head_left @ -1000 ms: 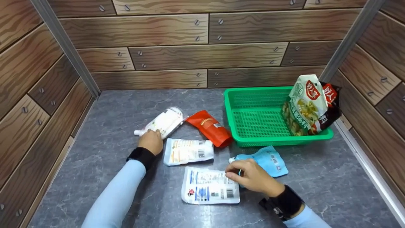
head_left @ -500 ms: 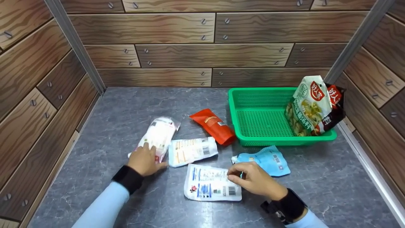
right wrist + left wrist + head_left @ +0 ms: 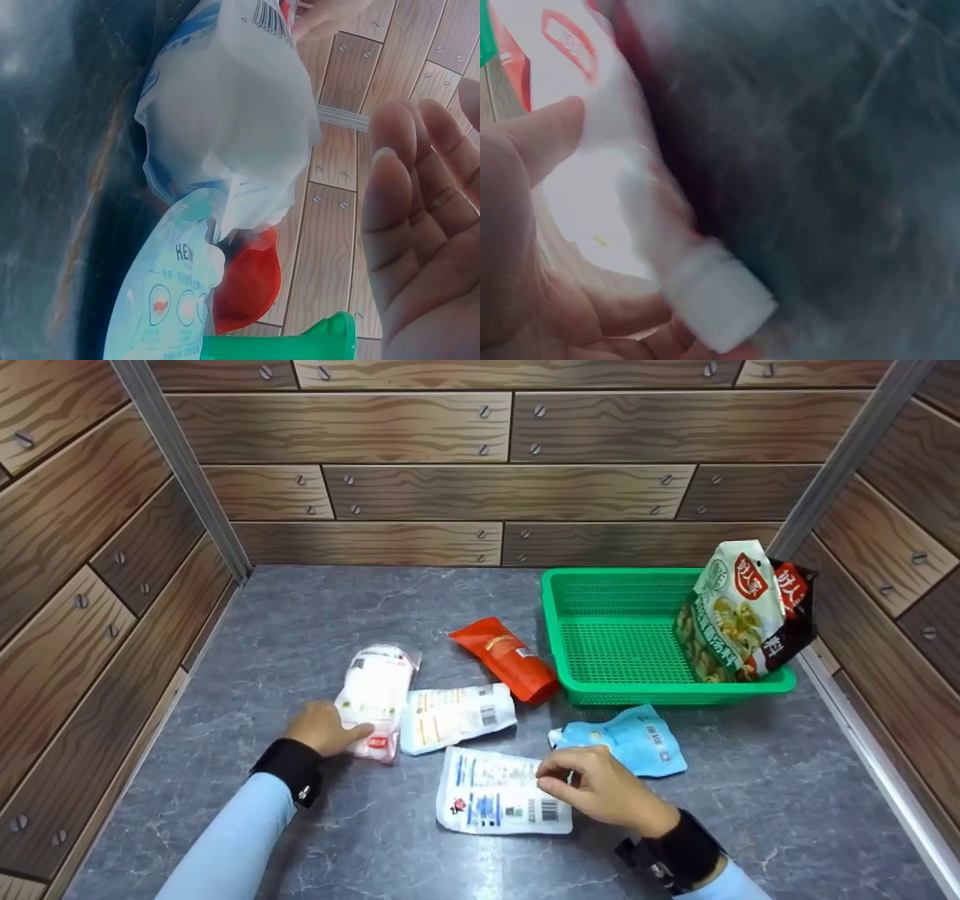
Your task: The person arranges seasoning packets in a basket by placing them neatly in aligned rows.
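"Holding what, in the head view, is the left hand [image 3: 321,729]?"

"A white-and-pink spouted plastic pouch [image 3: 381,686], lying just left of a white-and-orange plastic pouch [image 3: 459,718] on the grey marbled table [image 3: 375,847]; the thumb rests on top."

"And the right hand [image 3: 600,786]?"

"Loosely bent, at the right edge of a flat white-and-blue plastic pouch [image 3: 495,795], near a light-blue plastic pouch [image 3: 637,742]; a green plastic basket [image 3: 637,691] stands beyond."

"Left wrist view?"

"Thumb and curled fingers grip the spouted pouch near its white cap [image 3: 724,304]."

"Right wrist view?"

"Relaxed, slightly bent fingers [image 3: 388,202], apart from the white-and-blue pouch."
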`<state>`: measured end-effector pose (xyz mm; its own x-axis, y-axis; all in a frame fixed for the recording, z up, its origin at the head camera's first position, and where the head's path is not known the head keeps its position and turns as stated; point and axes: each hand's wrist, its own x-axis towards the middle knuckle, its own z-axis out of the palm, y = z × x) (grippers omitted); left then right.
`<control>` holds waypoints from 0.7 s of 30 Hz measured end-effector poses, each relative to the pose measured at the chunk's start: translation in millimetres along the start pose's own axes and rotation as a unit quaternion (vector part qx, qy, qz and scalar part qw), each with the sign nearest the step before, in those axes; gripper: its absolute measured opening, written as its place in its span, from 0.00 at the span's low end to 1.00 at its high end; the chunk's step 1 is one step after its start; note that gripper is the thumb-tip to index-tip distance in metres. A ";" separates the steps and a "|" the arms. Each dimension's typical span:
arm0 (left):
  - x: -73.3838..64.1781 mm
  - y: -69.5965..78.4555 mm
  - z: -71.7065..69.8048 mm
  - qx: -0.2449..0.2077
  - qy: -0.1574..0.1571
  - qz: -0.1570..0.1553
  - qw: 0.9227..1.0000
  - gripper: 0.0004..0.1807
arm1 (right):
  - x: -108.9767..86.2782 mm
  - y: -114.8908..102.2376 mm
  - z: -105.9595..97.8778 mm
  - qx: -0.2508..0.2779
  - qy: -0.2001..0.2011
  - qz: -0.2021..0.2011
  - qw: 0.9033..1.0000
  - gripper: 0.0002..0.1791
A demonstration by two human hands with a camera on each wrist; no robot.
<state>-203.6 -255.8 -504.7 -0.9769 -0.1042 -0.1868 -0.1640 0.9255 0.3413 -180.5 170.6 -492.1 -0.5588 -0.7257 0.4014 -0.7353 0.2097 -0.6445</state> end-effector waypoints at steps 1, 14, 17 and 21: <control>0.3 -0.6 1.0 -0.014 -0.007 -0.006 1.000 0.45 | -0.5 0.3 -0.3 0.000 0.000 0.000 1.000 0.03; -8.9 -22.6 9.9 -0.332 -0.025 -0.055 0.941 0.32 | -5.5 -0.7 -2.2 -0.008 -0.006 0.025 1.000 0.05; -17.9 -22.9 13.6 -0.405 -0.023 -0.050 0.913 0.33 | -5.2 -2.1 -1.3 -0.007 -0.013 0.032 0.999 0.06; -31.2 -13.9 15.0 -0.499 0.000 -0.036 0.866 0.31 | -4.8 -3.5 -0.5 -0.007 -0.015 0.029 0.999 0.06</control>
<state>-168.8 -259.9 -517.5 -0.9592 -0.1479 -0.2411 -0.2618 0.1419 0.9546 -175.5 173.6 -491.5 -0.5889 -0.7311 0.3444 -0.7079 0.2611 -0.6562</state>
